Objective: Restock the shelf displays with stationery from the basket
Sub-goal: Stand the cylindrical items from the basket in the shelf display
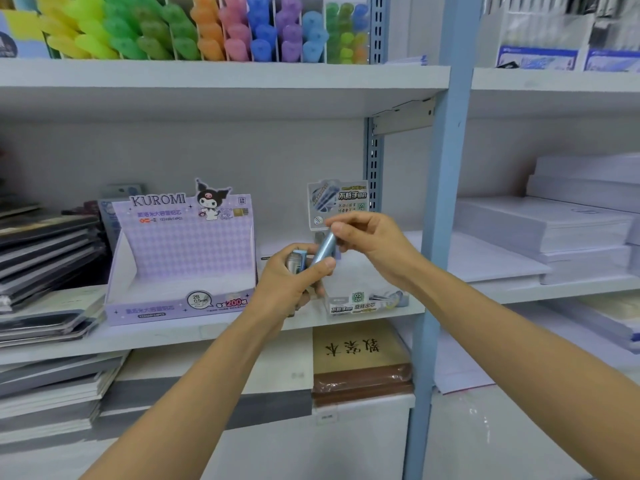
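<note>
Okay, my right hand (370, 237) pinches the upper end of a light blue tube (323, 249) between thumb and fingertips. The tube is tilted, and its lower end touches my left thumb. My left hand (291, 285) is curled round some small cases (297, 263); my fingers cover most of them, so I can't tell how many there are or what they are.

Both hands hover over the front edge of the middle shelf (214, 332), between the purple Kuromi display box (180, 251) and a white display box (367, 301) near the shelf's right end. My hands hide the white box's inside, and its header card (337, 202) is too blurry to read in full.

Dark notebooks (45, 244) at the shelf's left end are cut off by the frame. Paper stacks (554, 230) sit in the next bay. Coloured markers (207, 29) on the upper shelf are cropped at the top.
</note>
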A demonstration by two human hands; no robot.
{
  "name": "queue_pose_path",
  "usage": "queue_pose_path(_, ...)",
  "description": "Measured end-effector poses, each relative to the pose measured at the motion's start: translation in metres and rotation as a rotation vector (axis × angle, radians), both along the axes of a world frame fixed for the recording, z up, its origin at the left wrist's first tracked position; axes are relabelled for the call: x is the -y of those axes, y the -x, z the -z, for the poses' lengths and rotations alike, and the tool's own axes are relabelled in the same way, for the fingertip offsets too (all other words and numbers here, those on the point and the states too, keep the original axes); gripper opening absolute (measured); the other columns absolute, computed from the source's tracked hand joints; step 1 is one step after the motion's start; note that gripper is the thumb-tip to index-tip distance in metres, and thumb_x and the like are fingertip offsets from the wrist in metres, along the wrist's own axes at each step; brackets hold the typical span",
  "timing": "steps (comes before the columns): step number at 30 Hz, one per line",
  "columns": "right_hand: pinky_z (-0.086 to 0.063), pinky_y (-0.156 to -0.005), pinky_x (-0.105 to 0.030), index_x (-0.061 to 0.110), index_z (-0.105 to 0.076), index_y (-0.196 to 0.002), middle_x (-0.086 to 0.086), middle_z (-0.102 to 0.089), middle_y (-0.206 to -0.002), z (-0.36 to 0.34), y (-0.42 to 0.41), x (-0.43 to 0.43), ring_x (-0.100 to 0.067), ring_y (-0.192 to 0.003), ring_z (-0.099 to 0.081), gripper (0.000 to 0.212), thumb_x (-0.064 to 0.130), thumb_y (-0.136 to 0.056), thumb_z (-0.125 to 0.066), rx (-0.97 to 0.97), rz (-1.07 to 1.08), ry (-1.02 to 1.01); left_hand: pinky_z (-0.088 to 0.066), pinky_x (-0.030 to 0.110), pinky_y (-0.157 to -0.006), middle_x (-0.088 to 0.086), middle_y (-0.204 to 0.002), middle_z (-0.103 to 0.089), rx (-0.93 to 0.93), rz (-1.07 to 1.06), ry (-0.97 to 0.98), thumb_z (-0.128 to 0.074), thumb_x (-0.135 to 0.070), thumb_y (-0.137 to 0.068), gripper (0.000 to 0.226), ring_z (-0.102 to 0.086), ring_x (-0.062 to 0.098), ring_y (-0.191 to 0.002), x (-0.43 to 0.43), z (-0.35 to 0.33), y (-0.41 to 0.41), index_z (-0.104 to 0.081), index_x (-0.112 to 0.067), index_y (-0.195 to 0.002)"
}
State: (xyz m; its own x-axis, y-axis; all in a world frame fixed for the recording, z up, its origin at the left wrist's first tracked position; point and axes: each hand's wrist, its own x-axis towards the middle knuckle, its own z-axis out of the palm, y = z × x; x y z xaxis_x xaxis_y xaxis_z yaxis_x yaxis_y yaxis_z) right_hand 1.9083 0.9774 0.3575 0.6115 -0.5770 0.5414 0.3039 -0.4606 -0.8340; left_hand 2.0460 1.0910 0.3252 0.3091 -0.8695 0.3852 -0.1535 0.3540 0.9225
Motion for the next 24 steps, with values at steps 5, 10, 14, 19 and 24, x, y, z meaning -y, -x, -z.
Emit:
queue_pose_path(5, -0.054, -0.072, -0.022, 0.005, -0.068, -0.102, -0.004, -0.07, -0.089, -0.005, 0.011, 0.003, -0.012, -0.078, -0.065, 0.015, 0.01, -0.089, -0.063, 0.057, -0.002, -0.089, -0.032, 0.019, -0.036, 0.007, -0.081, -0.072, -0.054, -0.034, 0.01, -0.063, -0.016, -0.092, 0.016, -0.057, 0.012, -0.05, -0.001, -0.001, 0.004, -0.064, -0.006, -0.105)
queue_pose_path(10, -0.054, -0.074, -0.022, 0.005, -0.066, -0.108, -0.008, -0.072, -0.096, -0.006, 0.02, 0.005, -0.017, -0.086, -0.069, 0.018, 0.008, -0.092, -0.06, 0.002, 0.009, -0.055, -0.031, 0.018, -0.036, 0.007, -0.087, -0.074, -0.052, -0.023, -0.049, -0.058, -0.022, -0.096, 0.013, -0.057, 0.011, -0.048, 0.0, -0.003, 0.011, -0.064, -0.012, -0.102)
queue_pose_path(14, -0.056, -0.077, -0.028, 0.009, -0.06, -0.106, -0.007, -0.071, -0.093, 0.003, 0.026, 0.017, -0.02, -0.086, -0.069, 0.011, 0.011, -0.097, -0.053, -0.155, 0.247, 0.055, -0.029, 0.018, -0.037, 0.002, -0.093, -0.073, 0.024, -0.035, -0.115, -0.056, -0.018, -0.097, 0.012, -0.059, 0.013, -0.05, -0.001, 0.004, 0.012, -0.065, -0.015, -0.103)
queue_pose_path(19, -0.056, -0.086, -0.039, 0.008, -0.054, -0.108, -0.01, -0.067, -0.098, 0.027, 0.029, 0.021, -0.024, -0.078, -0.071, 0.01, 0.012, -0.099, -0.05, -0.308, 0.426, 0.112, -0.031, 0.018, -0.041, 0.0, -0.1, -0.073, 0.103, -0.039, -0.179, -0.053, -0.016, -0.098, 0.014, -0.065, 0.016, -0.06, -0.003, 0.014, 0.008, -0.065, -0.015, -0.106)
queue_pose_path(24, -0.057, -0.081, -0.032, 0.005, -0.054, -0.112, -0.008, -0.07, -0.094, 0.03, 0.029, 0.016, -0.017, -0.078, -0.072, 0.018, 0.018, -0.099, -0.05, -0.347, 0.396, 0.141, -0.031, 0.023, -0.045, 0.005, -0.087, -0.075, 0.087, -0.002, -0.163, -0.05, -0.014, -0.099, 0.016, -0.062, 0.017, -0.059, -0.003, 0.014, 0.004, -0.064, -0.014, -0.108)
